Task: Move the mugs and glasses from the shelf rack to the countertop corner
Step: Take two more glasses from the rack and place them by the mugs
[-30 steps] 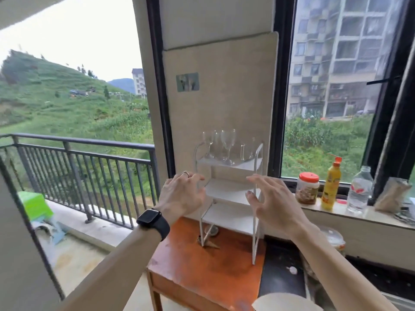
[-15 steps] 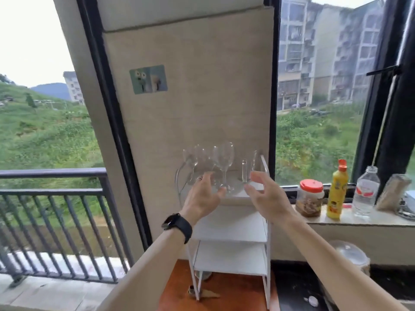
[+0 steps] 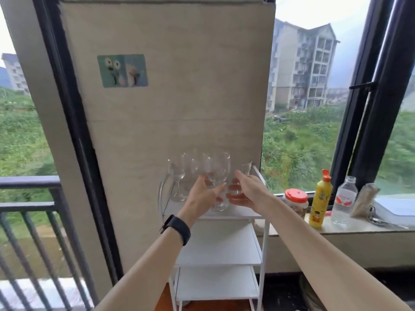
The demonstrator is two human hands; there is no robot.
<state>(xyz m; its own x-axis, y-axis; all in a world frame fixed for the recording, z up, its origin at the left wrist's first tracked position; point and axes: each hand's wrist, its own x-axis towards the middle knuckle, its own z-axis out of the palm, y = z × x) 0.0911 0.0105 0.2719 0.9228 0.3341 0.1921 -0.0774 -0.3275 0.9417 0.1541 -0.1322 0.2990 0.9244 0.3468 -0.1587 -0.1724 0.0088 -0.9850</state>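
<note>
Several clear stemmed wine glasses [image 3: 219, 168] stand close together on the top shelf of a white three-tier shelf rack [image 3: 224, 248]. A short clear glass [image 3: 246, 168] stands at the shelf's right end. My left hand [image 3: 202, 194], with a black watch on its wrist, curls its fingers and thumb round the lower bowl and stem of the front wine glass. My right hand [image 3: 249, 191] reaches in beside it with fingers stretched out and thumb spread, right in front of the short glass, whose lower part it hides.
The rack stands on a wooden table [image 3: 202, 305] against a beige wall panel. To the right, a windowsill holds a red-lidded jar [image 3: 296, 199], a yellow bottle [image 3: 321, 200], a water bottle [image 3: 343, 202] and a paper bag [image 3: 365, 199]. A balcony railing [image 3: 33, 198] is at left.
My view has come closer to the rack. Both hands rose from the middle shelf to the top shelf; the left one closed round the front wine glass and the right one reached the short glass.
</note>
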